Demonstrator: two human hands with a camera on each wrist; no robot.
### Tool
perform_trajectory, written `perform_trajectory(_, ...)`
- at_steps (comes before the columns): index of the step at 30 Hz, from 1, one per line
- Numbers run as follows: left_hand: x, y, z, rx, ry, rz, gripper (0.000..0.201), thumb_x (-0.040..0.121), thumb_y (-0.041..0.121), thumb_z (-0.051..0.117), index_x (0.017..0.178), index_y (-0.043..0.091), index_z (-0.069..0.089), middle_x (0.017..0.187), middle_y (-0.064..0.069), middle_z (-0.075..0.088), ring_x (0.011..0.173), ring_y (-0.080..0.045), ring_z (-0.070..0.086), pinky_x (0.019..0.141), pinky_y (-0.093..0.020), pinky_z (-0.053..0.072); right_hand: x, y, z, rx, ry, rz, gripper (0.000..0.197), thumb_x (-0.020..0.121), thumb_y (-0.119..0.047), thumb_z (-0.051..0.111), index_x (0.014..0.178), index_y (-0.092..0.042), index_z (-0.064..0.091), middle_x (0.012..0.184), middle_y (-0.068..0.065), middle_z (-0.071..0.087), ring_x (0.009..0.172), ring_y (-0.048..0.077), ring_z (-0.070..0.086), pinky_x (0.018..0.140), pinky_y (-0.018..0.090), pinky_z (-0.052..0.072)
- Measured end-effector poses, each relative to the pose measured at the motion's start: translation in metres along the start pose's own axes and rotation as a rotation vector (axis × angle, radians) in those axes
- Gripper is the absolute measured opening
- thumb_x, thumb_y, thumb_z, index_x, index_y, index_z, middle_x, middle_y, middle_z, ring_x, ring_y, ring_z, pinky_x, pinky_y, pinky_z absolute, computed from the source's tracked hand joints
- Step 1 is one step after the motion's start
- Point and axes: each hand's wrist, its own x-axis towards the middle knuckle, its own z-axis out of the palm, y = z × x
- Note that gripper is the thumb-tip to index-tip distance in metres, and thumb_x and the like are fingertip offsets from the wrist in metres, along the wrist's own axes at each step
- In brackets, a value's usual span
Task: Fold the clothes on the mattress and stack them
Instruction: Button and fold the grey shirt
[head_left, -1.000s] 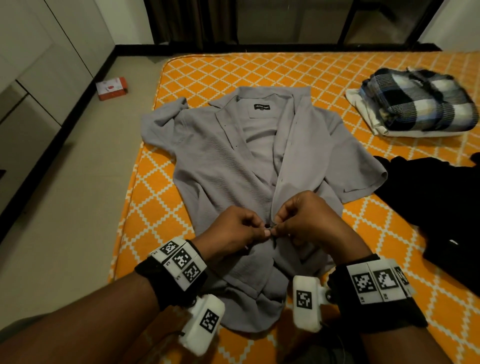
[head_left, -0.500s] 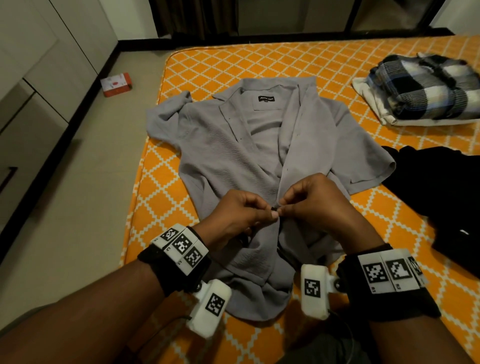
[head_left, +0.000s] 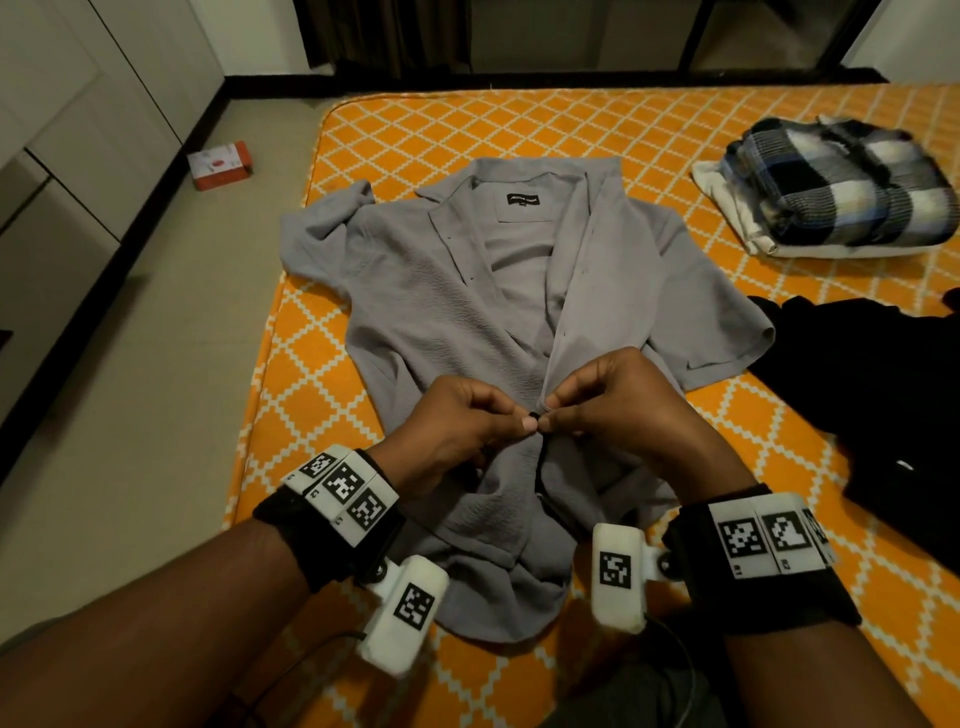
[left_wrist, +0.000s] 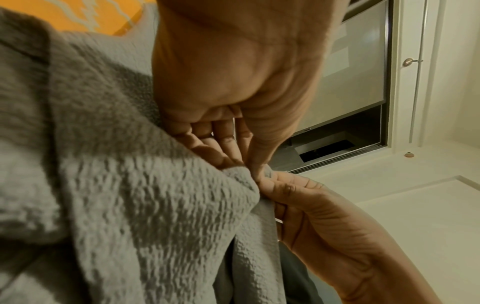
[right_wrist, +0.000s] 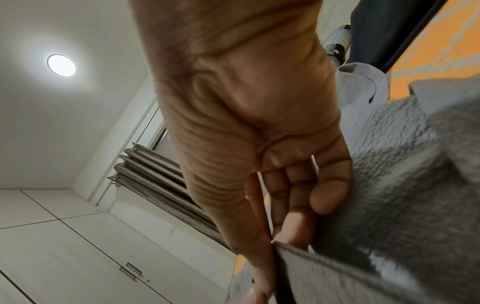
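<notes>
Nearest the camera, both forearms reach forward over the near edge of the mattress, each wrist wrapped in a black band with white marker blocks. The left hand and the right hand meet knuckle to knuckle above the lower front of the gray shirt. The left fingers are curled inward, with the thumb and forefinger pinching the edge of the shirt's left front panel, where a small dark button sits at the thumb tip. The right fingers are likewise curled, pinching the edge of the opposite panel and holding it up against the button. Below the hands the shirt's hem lies bunched and rumpled near the mattress edge. The shirt lies face up on the orange diamond-patterned mattress, its long axis running away from the person, hem near and collar far, the front open above the hands and the black neck label showing. Its short sleeves spread to either side, the left one crumpled at the mattress edge. To the right lies a black garment, just beside the shirt's right sleeve. Farther back on the right sits a folded stack, a plaid shirt on top of a white garment. On the floor to the far left lies a small red box.
</notes>
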Motion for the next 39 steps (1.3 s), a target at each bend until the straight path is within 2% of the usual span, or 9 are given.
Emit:
perform_trajectory(5, -0.003, 0.005, 0.001, 0.015, -0.016, -0.028, 0.007, 0.091, 0.014, 0.076, 0.085, 0.011, 0.079, 0.058, 0.003, 0.065, 0.052, -0.008, 0.058, 0.049, -0.026, 0.047, -0.001, -0.002, 0.0, 0.014, -0.017, -0.025, 0.015, 0.071, -0.005, 0.093, 0.081, -0.008, 0.082, 0.073, 0.006, 0.078, 0.073, 0.023, 0.076, 0.07, 0.033, 0.064)
perform_trajectory(11, -0.005, 0.006, 0.003, 0.023, 0.047, 0.029, 0.011, 0.089, 0.016, 0.079, 0.083, 0.006, 0.079, 0.06, -0.002, 0.067, 0.05, -0.011, 0.06, 0.046, -0.024, 0.047, 0.001, -0.003, 0.001, -0.01, 0.01, -0.06, 0.016, 0.07, -0.006, 0.094, 0.079, -0.012, 0.082, 0.074, 0.002, 0.079, 0.074, 0.019, 0.077, 0.076, 0.036, 0.065)
perform_trajectory(13, -0.005, 0.007, 0.004, 0.026, 0.058, 0.039, 0.012, 0.089, 0.015, 0.079, 0.085, 0.004, 0.079, 0.059, -0.001, 0.067, 0.05, -0.01, 0.06, 0.045, -0.023, 0.047, 0.0, -0.003, 0.002, 0.041, 0.021, -0.038, 0.017, 0.069, -0.002, 0.093, 0.079, -0.008, 0.081, 0.074, 0.006, 0.078, 0.073, 0.021, 0.077, 0.071, 0.033, 0.064)
perform_trajectory(17, -0.007, 0.006, 0.005, 0.019, 0.066, 0.049, 0.013, 0.09, 0.014, 0.078, 0.086, 0.002, 0.079, 0.06, -0.003, 0.066, 0.051, -0.01, 0.059, 0.044, -0.023, 0.047, -0.001, -0.004, -0.001, 0.205, 0.006, 0.098, 0.014, 0.075, -0.001, 0.089, 0.081, -0.008, 0.078, 0.071, 0.008, 0.076, 0.061, 0.014, 0.068, 0.05, 0.021, 0.053)
perform_trajectory(22, -0.006, 0.008, 0.002, -0.003, 0.052, 0.031, 0.014, 0.089, 0.018, 0.079, 0.087, 0.005, 0.08, 0.069, -0.005, 0.07, 0.057, -0.011, 0.061, 0.046, -0.022, 0.047, 0.002, -0.003, -0.006, 0.316, -0.03, 0.23, 0.015, 0.08, -0.001, 0.084, 0.093, -0.007, 0.08, 0.081, 0.012, 0.076, 0.062, 0.013, 0.064, 0.053, 0.024, 0.048)
perform_trajectory(26, -0.007, 0.01, 0.002, -0.001, 0.056, 0.034, 0.013, 0.089, 0.018, 0.078, 0.088, 0.005, 0.08, 0.071, -0.005, 0.072, 0.059, -0.01, 0.064, 0.048, -0.022, 0.048, 0.002, -0.002, -0.006, 0.327, -0.049, 0.252, 0.018, 0.081, 0.0, 0.082, 0.098, -0.006, 0.081, 0.087, 0.013, 0.078, 0.069, 0.018, 0.066, 0.056, 0.026, 0.05)
perform_trajectory(33, -0.009, 0.01, 0.004, 0.019, 0.056, 0.092, 0.014, 0.089, 0.019, 0.079, 0.084, 0.006, 0.08, 0.063, -0.002, 0.066, 0.054, -0.01, 0.059, 0.046, -0.025, 0.047, 0.002, 0.0, -0.005, 0.291, -0.036, 0.208, 0.017, 0.077, -0.002, 0.088, 0.092, -0.006, 0.081, 0.08, 0.011, 0.076, 0.068, 0.018, 0.064, 0.052, 0.023, 0.051)
perform_trajectory(36, -0.011, 0.011, 0.005, 0.031, 0.055, 0.086, 0.015, 0.089, 0.019, 0.079, 0.084, 0.005, 0.08, 0.061, -0.004, 0.065, 0.05, -0.014, 0.057, 0.045, -0.025, 0.047, 0.001, 0.002, -0.005, 0.237, -0.042, 0.102, 0.014, 0.076, 0.001, 0.087, 0.087, -0.006, 0.081, 0.077, 0.008, 0.078, 0.066, 0.014, 0.068, 0.051, 0.02, 0.051)
perform_trajectory(39, -0.012, 0.012, 0.005, 0.043, 0.055, 0.064, 0.015, 0.09, 0.019, 0.078, 0.082, 0.006, 0.08, 0.065, -0.013, 0.066, 0.051, -0.015, 0.057, 0.045, -0.025, 0.047, 0.001, 0.001, -0.004, 0.16, -0.049, -0.015, 0.018, 0.074, 0.001, 0.088, 0.09, -0.003, 0.081, 0.081, 0.011, 0.079, 0.071, 0.019, 0.074, 0.054, 0.021, 0.055)
